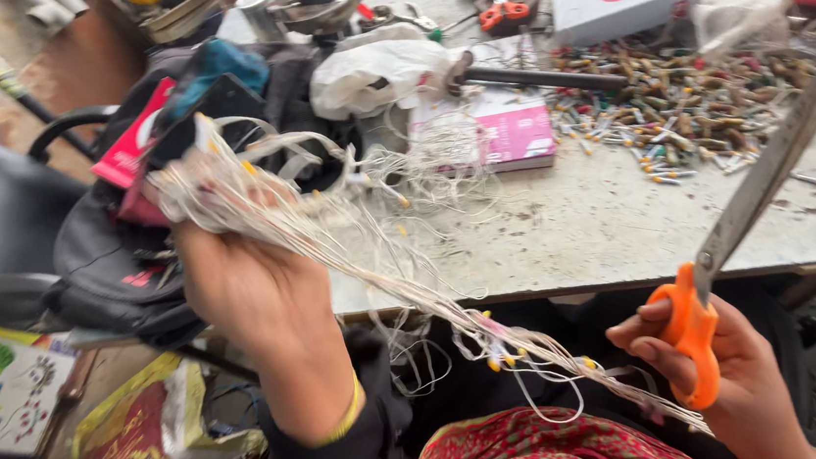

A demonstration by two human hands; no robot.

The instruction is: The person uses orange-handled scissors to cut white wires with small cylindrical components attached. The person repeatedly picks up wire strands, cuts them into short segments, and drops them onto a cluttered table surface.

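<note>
the left hand (245, 283) is closed around a bundle of thin white wires (330, 236), raised above the edge of the worktop (605, 232); the strands trail down toward the lap. the right hand (725, 369) grips orange-handled scissors (733, 231), blades pointing up over the worktop, apart from the wires. for a clean cut, it seems best to pull the strands taut, gather them together, and bring the blades square across.

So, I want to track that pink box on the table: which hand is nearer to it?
Left. The left hand, gripping the bundle of white threads, is just left of and below the pink box; the right hand, holding the orange-handled scissors, is lower, off the table's edge.
</note>
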